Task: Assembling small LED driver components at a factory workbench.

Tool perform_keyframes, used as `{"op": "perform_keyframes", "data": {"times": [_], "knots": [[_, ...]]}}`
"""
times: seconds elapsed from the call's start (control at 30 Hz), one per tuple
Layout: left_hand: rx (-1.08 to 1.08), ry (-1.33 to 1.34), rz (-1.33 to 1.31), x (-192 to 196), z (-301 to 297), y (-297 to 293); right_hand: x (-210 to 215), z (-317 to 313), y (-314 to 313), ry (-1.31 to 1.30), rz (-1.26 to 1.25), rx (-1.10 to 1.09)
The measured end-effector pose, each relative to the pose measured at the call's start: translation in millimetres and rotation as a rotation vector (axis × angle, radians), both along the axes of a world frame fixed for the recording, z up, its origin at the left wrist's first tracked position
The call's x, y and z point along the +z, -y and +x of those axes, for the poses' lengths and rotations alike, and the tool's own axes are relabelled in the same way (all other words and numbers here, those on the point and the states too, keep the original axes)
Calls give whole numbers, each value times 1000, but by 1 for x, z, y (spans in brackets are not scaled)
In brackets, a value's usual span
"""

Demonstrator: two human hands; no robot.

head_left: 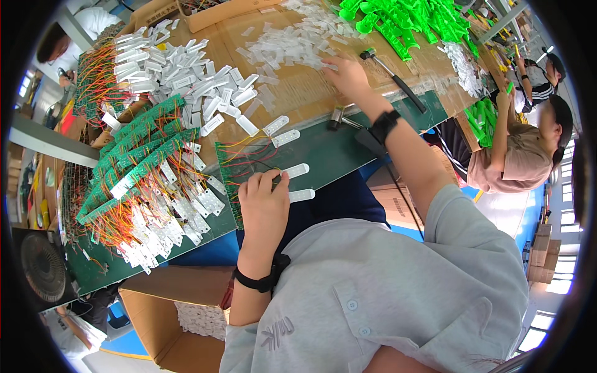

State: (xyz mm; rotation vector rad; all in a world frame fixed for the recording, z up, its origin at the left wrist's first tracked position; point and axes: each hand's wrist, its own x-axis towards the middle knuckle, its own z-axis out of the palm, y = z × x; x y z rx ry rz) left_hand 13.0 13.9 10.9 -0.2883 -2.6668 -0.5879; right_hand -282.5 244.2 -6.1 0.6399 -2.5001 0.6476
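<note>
My left hand (264, 198) is closed at the near table edge, its fingertips pinching the end of a white LED strip (295, 170) with a rounded tip. Another white strip (302, 196) sticks out beside it, and two more lie just beyond. Red and black wires (252, 155) run from these strips to a green circuit board (225, 186), partly hidden by my hand. My right hand (348, 78) reaches forward to the pile of clear plastic pieces (292, 43). Its fingers are drawn together on a small clear piece at the pile's near edge.
White plastic housings (205, 81) and wired green boards (143, 133) are heaped at left. A hammer (395, 81) lies right of my right hand, another hammer (336, 118) nearer. Bright green plastic parts (404, 22) lie far right. A cardboard box (168, 311) stands below; a co-worker (516, 149) sits at right.
</note>
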Motion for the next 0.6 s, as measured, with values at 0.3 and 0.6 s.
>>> {"op": "perform_keyframes", "data": {"times": [0.3, 0.6], "knots": [[5, 61, -46, 2, 4, -4, 26, 11, 25, 110, -21, 71], [-11, 55, 41, 13, 4, -5, 21, 170, 49, 266, -45, 560]]}}
